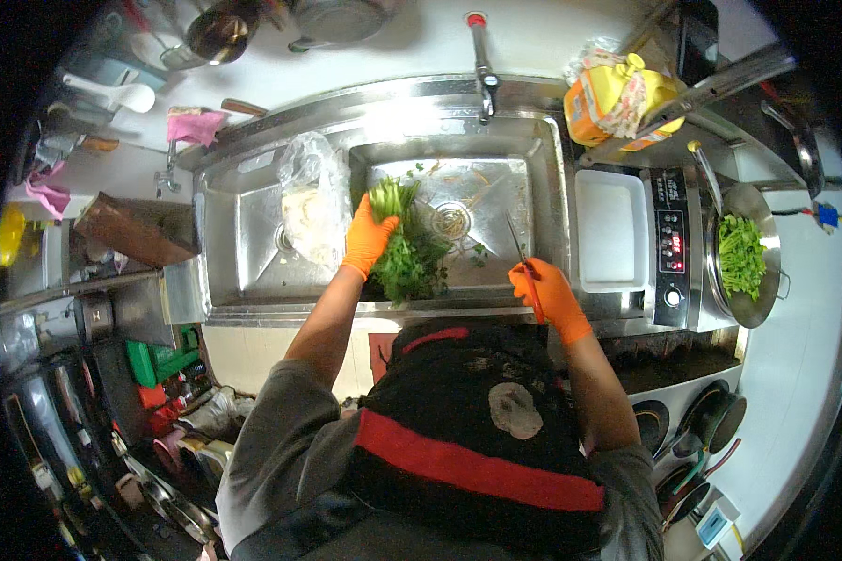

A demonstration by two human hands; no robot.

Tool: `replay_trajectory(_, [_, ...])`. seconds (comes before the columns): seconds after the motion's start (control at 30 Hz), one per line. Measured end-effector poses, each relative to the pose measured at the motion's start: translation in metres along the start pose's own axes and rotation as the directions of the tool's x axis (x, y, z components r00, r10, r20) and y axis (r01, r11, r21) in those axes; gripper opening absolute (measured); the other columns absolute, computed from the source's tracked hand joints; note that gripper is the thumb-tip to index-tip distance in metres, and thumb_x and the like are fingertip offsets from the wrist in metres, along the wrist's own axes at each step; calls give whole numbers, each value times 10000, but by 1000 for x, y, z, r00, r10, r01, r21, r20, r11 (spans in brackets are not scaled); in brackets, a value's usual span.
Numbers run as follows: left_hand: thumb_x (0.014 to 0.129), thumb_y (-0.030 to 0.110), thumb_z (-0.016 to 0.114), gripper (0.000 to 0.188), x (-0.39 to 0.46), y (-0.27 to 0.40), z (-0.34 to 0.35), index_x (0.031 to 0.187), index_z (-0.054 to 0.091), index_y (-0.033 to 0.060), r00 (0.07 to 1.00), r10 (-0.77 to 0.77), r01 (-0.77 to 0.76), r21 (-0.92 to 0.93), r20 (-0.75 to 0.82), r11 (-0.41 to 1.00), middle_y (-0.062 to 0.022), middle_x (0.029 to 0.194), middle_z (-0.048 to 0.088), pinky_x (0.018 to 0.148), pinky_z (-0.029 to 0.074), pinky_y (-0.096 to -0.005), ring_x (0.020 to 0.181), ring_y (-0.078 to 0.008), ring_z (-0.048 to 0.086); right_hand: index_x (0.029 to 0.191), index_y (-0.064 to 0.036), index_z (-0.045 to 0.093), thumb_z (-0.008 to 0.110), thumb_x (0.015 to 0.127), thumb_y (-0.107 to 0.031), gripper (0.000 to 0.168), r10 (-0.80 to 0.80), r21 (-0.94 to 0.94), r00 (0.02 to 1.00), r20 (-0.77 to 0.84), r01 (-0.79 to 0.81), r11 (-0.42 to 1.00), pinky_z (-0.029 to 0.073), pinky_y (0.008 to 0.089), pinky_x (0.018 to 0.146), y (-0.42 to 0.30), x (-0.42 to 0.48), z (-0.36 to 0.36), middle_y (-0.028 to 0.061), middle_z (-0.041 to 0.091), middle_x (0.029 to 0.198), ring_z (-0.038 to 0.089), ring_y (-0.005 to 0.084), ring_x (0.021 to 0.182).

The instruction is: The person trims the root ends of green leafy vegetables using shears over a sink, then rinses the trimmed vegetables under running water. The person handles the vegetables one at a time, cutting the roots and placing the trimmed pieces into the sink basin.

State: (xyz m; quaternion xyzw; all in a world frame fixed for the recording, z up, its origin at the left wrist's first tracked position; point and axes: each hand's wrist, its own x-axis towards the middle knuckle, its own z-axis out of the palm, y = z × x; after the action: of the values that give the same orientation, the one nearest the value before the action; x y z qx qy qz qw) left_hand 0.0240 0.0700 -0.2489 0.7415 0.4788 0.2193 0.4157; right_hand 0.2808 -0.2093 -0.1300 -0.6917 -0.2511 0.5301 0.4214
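Observation:
My left hand [370, 237], in an orange rubber glove, grips a bunch of leafy green herbs [410, 261] that looks like coriander. Its pale cut stems point up and away, and the leaves hang towards the near rim of the right sink basin [509, 270]. In my right hand [547, 294], also gloved in orange, is a pair of red-handled scissors [532, 293] with its thin blades pointing away from me. The scissors are apart from the herbs, above the right side of the basin. Loose leaf and stem scraps lie around the drain strainer [452, 220].
A clear plastic bag [313, 203] with pale contents lies in the left basin [249, 242]. A tap [488, 84] overhangs the sink. To the right are a white plastic tray [610, 231], an induction cooker panel [670, 238] and a wok [768, 280] holding cut greens [742, 256].

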Motion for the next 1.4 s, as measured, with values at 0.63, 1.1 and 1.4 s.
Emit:
replay_trajectory(0.63, [858,179,754,548,33,246,24,1360,578,46,744,612,-653,-100,-268,751,-170,1360,605,1109,415,-482,1311,-392,533,1232,-38,640,627,990,-203,293,97,483,989,109,-138,865,524,312,630,53,89,-19,132,710,994,622,176,698])
replay_trajectory(1.1, [776,240,740,485,71,327,113,1209,616,61,626,717,-774,-138,-307,617,-160,1199,613,1093,436,-522,1269,-382,547,1156,-73,657,561,1010,-326,307,150,722,884,442,-451,525,540,378,756,-8,292,1,29,706,961,679,229,845])
replay_trajectory(1.4, [1043,305,607,280,36,67,159,1106,687,44,754,-577,488,-856,315,171,-79,897,683,731,506,-266,816,-178,639,1016,-97,670,691,882,-416,347,262,-529,947,185,-129,839,544,475,727,-37,274,12,92,691,889,693,310,818])
